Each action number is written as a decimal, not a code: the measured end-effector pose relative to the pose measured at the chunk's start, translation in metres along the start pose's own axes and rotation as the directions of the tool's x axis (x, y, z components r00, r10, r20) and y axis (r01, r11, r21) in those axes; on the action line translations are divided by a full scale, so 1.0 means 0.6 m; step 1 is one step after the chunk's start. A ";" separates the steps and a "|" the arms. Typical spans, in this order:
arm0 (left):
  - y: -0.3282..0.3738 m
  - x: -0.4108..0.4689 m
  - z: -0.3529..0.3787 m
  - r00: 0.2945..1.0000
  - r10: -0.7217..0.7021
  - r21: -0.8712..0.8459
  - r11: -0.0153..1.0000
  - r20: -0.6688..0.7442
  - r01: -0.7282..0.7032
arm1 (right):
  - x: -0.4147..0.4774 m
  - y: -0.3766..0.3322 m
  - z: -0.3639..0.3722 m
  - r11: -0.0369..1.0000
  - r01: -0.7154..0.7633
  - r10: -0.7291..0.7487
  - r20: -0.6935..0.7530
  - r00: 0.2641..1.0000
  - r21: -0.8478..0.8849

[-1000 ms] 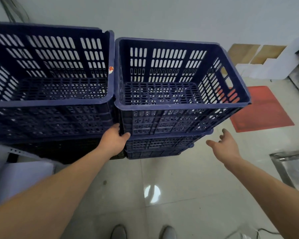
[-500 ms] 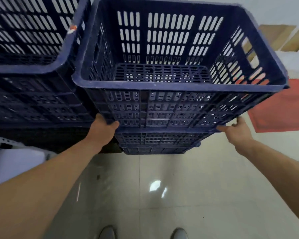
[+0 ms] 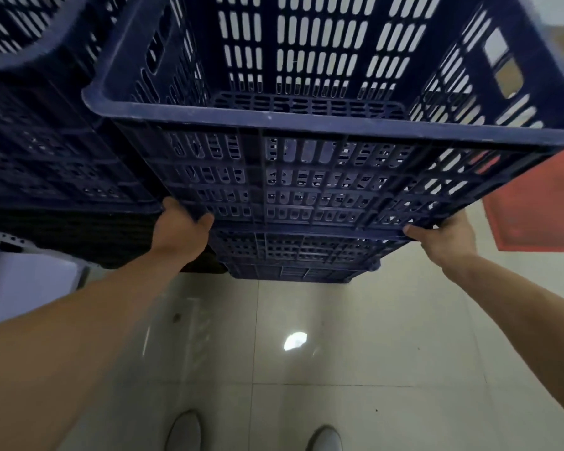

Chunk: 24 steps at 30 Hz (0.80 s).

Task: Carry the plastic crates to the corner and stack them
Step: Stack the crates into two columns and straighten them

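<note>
fingers (image 3: pixel 168 203) behind top crate (image 3: pixel 306 177); left stack (image 3: pixel 46 141) blurred, cropped

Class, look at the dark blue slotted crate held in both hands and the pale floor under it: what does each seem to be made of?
Dark blue slotted crate: looks like moulded rigid plastic, matt and scuffed, judging by its ribbed walls and even slots. Pale floor: probably glazed tile, glossy, since grout lines cross it and it mirrors a lamp.

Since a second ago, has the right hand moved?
Yes. The right hand went from open air above the floor to the top crate, and now grips its bottom right corner.
</note>
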<state>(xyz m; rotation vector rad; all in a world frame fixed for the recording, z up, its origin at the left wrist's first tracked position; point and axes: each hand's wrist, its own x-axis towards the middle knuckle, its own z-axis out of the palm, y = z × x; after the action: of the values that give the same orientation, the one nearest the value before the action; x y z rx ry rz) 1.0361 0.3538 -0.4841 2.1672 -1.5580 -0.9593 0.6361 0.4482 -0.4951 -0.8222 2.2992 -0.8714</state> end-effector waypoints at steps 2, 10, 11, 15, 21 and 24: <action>0.003 0.004 0.000 1.000 0.003 0.032 0.999 -0.017 -0.002 | -0.006 0.004 0.001 1.000 0.013 -0.013 -0.001 1.000 0.028; -0.004 0.011 -0.004 0.999 0.032 0.080 0.996 0.012 -0.033 | -0.011 0.017 -0.002 0.999 -0.032 0.032 0.012 0.999 0.006; -0.005 0.013 -0.009 0.998 0.029 0.064 0.997 0.047 -0.032 | -0.013 0.014 -0.001 0.999 -0.034 0.034 0.016 0.999 -0.002; -0.006 0.003 -0.032 0.971 0.046 -0.013 0.999 0.235 -0.044 | -0.026 -0.005 -0.002 0.991 -0.079 0.082 0.022 0.996 -0.105; -0.005 0.010 -0.057 0.973 0.072 -0.319 0.948 0.220 0.001 | -0.049 -0.022 0.001 0.978 -0.187 0.181 0.065 0.981 0.094; -0.002 0.018 -0.050 0.970 0.035 -0.404 0.912 0.239 0.066 | -0.056 -0.020 0.002 0.960 -0.228 0.217 0.083 0.973 0.162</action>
<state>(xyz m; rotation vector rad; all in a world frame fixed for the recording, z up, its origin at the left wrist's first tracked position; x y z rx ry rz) 1.0589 0.3404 -0.4663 1.8221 -1.2857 -1.4548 0.6636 0.4635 -0.4783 -0.4984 2.1737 -0.9098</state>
